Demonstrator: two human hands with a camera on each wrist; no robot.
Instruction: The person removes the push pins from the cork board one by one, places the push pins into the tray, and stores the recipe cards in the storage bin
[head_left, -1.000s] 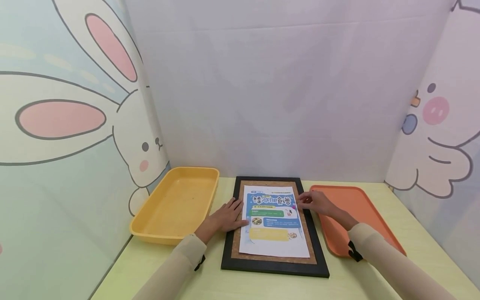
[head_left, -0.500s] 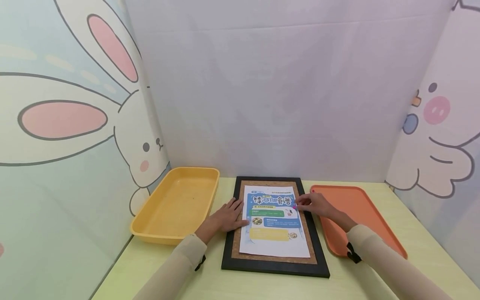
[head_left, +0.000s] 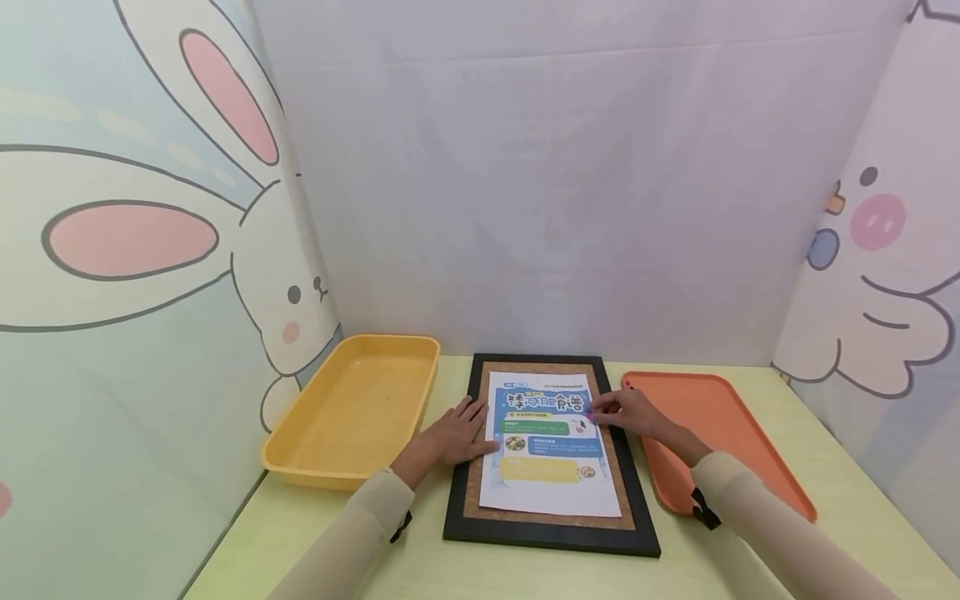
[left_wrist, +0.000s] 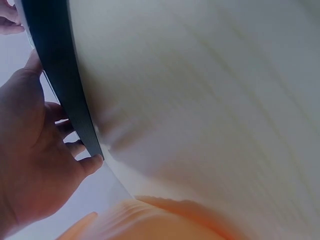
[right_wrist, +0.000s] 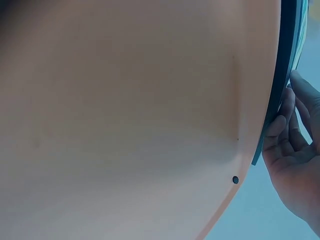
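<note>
A black-framed cork board [head_left: 551, 533] lies on the table, bearing a printed sheet [head_left: 551, 500] with blue, green and yellow panels. My left hand [head_left: 453, 435] rests with fingers spread on the board's left side, its thumb over the sheet's left edge. At the sheet's upper right edge, my right hand [head_left: 630, 411] pinches a small pink pushpin [head_left: 590, 417], mostly hidden by the fingertips. The left wrist view has the left hand [left_wrist: 40, 150] along the black frame [left_wrist: 60, 60]. In the right wrist view the right hand's fingers are curled at the frame's far side; the pin cannot be made out there.
A deep yellow tray [head_left: 296, 477] stands left of the board. On the right lies a shallow orange tray [head_left: 723, 425], partly under the right forearm. A small round dark red thing [head_left: 627, 384] sits at its upper left corner. Cartoon-printed walls [head_left: 570, 208] enclose the table.
My right hand's fingertips have shifted slightly left onto the sheet's edge, closing around the pink pushpin. The left hand, board and sheet stay in place.
</note>
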